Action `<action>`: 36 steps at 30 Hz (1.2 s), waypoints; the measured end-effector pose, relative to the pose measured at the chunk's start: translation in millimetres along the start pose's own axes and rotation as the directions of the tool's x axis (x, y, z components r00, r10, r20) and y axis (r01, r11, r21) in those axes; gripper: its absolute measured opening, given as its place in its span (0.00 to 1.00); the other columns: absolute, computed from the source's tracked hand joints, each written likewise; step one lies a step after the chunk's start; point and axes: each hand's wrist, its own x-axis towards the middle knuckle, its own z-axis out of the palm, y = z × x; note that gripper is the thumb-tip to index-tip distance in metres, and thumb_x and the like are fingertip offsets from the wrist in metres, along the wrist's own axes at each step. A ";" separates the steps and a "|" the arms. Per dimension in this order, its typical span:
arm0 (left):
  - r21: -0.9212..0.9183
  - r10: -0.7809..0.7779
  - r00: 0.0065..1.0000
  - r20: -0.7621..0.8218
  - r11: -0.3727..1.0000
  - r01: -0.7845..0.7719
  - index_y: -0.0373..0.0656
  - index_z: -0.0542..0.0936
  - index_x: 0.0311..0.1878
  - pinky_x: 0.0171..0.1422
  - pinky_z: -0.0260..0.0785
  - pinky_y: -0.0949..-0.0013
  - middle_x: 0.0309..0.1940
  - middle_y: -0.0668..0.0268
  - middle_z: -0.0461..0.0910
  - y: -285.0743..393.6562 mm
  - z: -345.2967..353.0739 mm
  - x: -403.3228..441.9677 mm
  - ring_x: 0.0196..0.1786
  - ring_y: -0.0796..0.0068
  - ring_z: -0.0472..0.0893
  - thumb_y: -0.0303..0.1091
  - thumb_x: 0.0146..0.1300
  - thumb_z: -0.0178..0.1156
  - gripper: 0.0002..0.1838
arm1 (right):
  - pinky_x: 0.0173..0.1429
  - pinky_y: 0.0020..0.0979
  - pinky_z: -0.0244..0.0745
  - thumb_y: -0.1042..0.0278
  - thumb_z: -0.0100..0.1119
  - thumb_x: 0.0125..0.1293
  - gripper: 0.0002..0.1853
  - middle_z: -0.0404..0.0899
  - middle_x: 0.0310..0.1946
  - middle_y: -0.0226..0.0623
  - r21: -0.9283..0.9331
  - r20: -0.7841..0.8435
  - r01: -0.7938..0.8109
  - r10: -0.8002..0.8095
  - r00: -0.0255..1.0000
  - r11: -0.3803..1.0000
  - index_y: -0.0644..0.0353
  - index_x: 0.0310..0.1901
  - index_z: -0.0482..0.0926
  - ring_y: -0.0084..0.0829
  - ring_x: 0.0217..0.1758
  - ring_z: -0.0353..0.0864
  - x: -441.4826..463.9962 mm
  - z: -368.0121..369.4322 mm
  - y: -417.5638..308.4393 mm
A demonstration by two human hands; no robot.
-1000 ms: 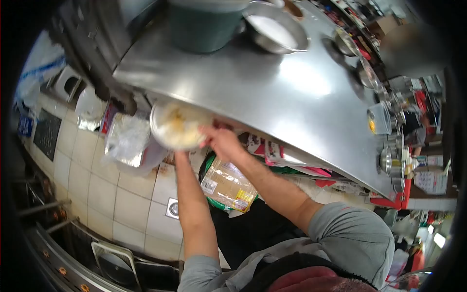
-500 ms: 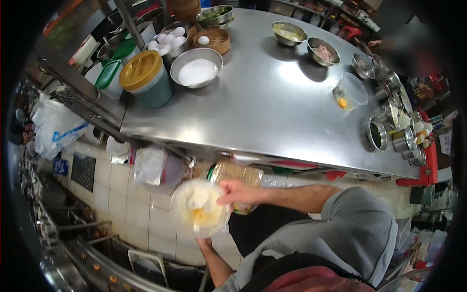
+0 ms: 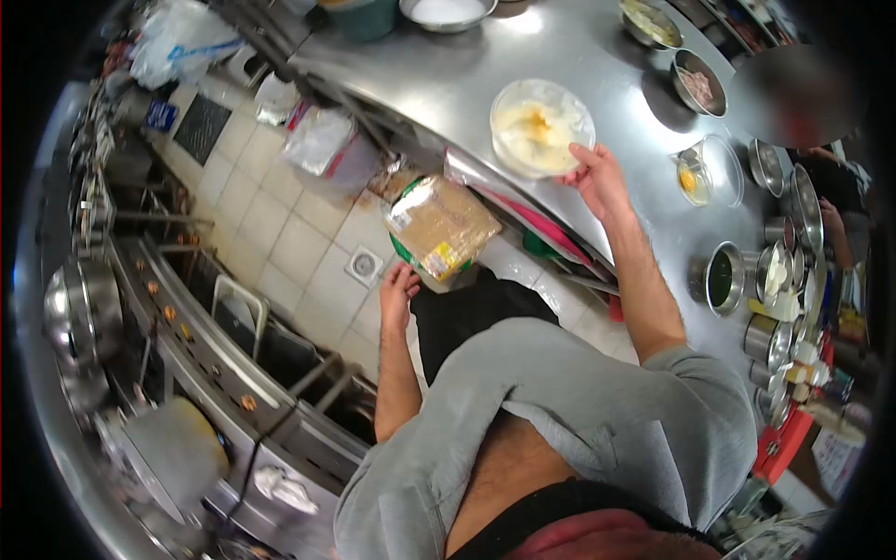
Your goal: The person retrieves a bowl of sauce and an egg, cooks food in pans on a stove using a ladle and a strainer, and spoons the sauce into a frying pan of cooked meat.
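A clear plastic bowl (image 3: 509, 149) with a pale, creamy mixture and an orange-yellow patch is over the front part of the steel table (image 3: 439, 79). My right hand (image 3: 597, 177) grips its near right rim, thumb on the upper side. Whether the bowl's base touches the steel, I cannot tell. Low in front of my body, my left hand (image 3: 399, 285) hangs with loosely bent fingers and nothing visible in it. Beyond that hand, a cling-wrapped brown box (image 3: 443, 224) sits low near the floor.
Right of the bowl stands a clear tub (image 3: 723, 173) with an egg yolk in it. Metal bowls of pale food (image 3: 653, 26) and pink meat (image 3: 698, 84) are farther back. Metal pots (image 3: 723, 277) line the right side, near a co-worker's arm (image 3: 835, 233). A stove counter (image 3: 201, 345) runs along the left.
My right hand has carried the plastic bowl up and right, from over the floor to over the table. My left hand has come away from beneath it. The view has turned downward.
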 end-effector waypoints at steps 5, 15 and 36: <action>-0.061 0.038 0.986 -0.160 0.997 -0.049 0.38 0.64 0.57 0.50 0.65 0.64 0.47 0.63 0.72 -10.1 -16.9 -55.6 0.45 0.68 0.74 0.42 0.60 0.54 0.25 | 0.33 0.33 0.75 0.70 0.57 0.57 0.10 0.67 0.17 0.31 0.058 -0.014 -0.011 0.012 1.000 0.998 0.57 0.29 0.63 0.24 0.18 0.70 -0.8 0.7 1.6; -0.045 0.169 0.972 -0.164 0.983 -0.179 0.40 0.62 0.59 0.52 0.63 0.64 0.53 0.60 0.68 -5.4 -12.7 -123.2 0.49 0.68 0.71 0.42 0.61 0.52 0.26 | 0.28 0.25 0.70 0.71 0.59 0.56 0.14 0.69 0.20 0.30 -0.180 0.217 0.194 -0.153 0.964 0.964 0.55 0.24 0.61 0.21 0.19 0.69 -46.0 -2.4 -4.5; -0.968 0.675 0.729 -0.116 0.087 -0.234 0.41 0.57 0.64 0.63 0.56 0.51 0.61 0.54 0.61 -93.7 61.4 -361.2 0.61 0.55 0.64 0.72 0.47 0.46 0.49 | 0.39 0.22 0.70 0.76 0.56 0.55 0.07 0.73 0.30 0.28 -0.631 0.775 -0.149 0.628 -0.077 0.761 0.59 0.34 0.68 0.18 0.34 0.72 -278.0 76.1 65.5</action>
